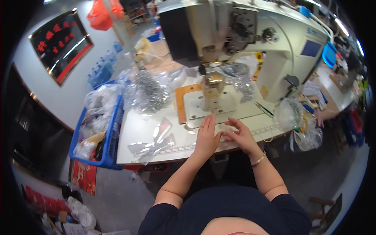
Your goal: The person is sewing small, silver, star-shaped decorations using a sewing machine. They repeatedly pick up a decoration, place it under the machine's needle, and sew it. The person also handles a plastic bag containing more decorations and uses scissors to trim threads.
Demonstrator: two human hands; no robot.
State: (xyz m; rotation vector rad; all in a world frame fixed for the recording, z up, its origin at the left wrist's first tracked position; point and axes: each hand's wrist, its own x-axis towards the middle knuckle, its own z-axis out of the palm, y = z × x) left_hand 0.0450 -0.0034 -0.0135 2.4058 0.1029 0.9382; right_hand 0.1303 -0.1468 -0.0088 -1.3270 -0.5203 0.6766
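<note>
My left hand (pixel 207 138) lies with its fingers stretched out and close together, tips at the near edge of a sewing machine's white needle plate (pixel 192 107). Right beside it, my right hand (pixel 242 136) is loosely bent with its fingers apart, its thumb side close to my left thumb. Whether thin clear plastic lies under the fingers, I cannot tell. Just beyond the fingertips stands the presser foot (pixel 212 102) of the large white sewing machine (pixel 274 51). Left of my hands, cut clear plastic pieces (pixel 152 143) lie on the white table (pixel 127 133).
A blue basket (pixel 113 145) filled with plastic bags hangs by the table's left edge. Shiny clear material (pixel 150 92) is heaped behind it. Right of the machine bed lie small snips (pixel 264 109) and a clear plastic bag (pixel 289 113). A ruler strip (pixel 182 149) runs along the front edge.
</note>
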